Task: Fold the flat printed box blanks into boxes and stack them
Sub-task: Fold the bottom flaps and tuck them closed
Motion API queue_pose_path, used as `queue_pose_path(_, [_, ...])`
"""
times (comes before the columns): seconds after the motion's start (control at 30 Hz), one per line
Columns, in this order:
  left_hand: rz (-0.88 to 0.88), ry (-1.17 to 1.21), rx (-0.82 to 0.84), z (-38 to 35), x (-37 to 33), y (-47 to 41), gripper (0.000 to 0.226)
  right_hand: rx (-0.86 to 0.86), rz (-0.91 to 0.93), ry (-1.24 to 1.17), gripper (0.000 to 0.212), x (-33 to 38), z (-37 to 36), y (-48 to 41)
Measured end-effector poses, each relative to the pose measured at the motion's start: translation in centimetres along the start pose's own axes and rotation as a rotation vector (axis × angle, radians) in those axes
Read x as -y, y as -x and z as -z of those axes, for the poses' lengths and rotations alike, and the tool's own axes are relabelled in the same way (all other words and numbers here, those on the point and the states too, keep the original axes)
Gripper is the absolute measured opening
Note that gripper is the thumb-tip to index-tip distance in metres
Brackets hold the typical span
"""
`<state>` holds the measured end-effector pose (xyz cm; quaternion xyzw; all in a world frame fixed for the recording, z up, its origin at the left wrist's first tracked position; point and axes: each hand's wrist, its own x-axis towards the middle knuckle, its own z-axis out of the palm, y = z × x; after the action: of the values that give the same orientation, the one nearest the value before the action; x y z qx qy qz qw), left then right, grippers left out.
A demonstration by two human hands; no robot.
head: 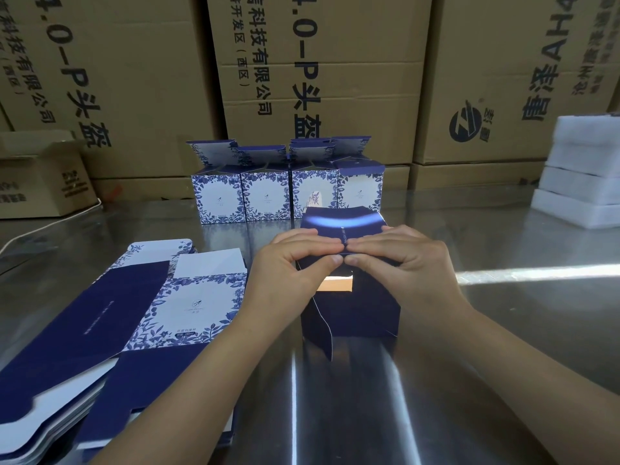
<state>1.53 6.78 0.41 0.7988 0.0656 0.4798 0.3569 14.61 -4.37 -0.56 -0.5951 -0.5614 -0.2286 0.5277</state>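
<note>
Both hands, left (295,263) and right (396,260), pinch shut on the half-folded box (352,310) mid-table (503,330), hiding its top flaps. Blanks (110,330) overrun the near-left edge; bare steel lies right.

"4.0-P头盔" on brown cartons (315,62)

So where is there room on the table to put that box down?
The steel table is bare right of the hands, up to the white foam blocks. A bare strip lies between the row of folded boxes and the flat blanks. The left side is crowded.
</note>
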Motion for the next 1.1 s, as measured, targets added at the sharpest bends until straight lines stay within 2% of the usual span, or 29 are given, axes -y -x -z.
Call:
queue_pose_path(0.27, [0.02,0.004,0.029,0.1,-0.2,0.1,0.032,0.131,-0.148,-0.148,0.019,0.4,1.0,-0.7])
queue_pose_path(0.67, [0.039,-0.004,0.054,0.1,-0.4,0.1,0.03,0.13,-0.067,-0.088,0.017,0.5,1.1,-0.4])
queue_pose_path(0.77, [0.045,0.005,0.057,0.2,-0.4,0.1,0.034,0.15,0.003,-0.005,0.024,0.2,1.1,-0.2])
queue_pose_path(0.9, [0.05,0.016,0.056,0.2,-0.4,0.0,0.038,0.079,0.101,0.131,0.032,0.2,0.2,0.2])
queue_pose_path(1.1, [0.048,0.023,0.049,0.1,-0.4,0.1,0.038,-0.002,0.149,0.224,0.025,-0.1,-0.5,0.4])
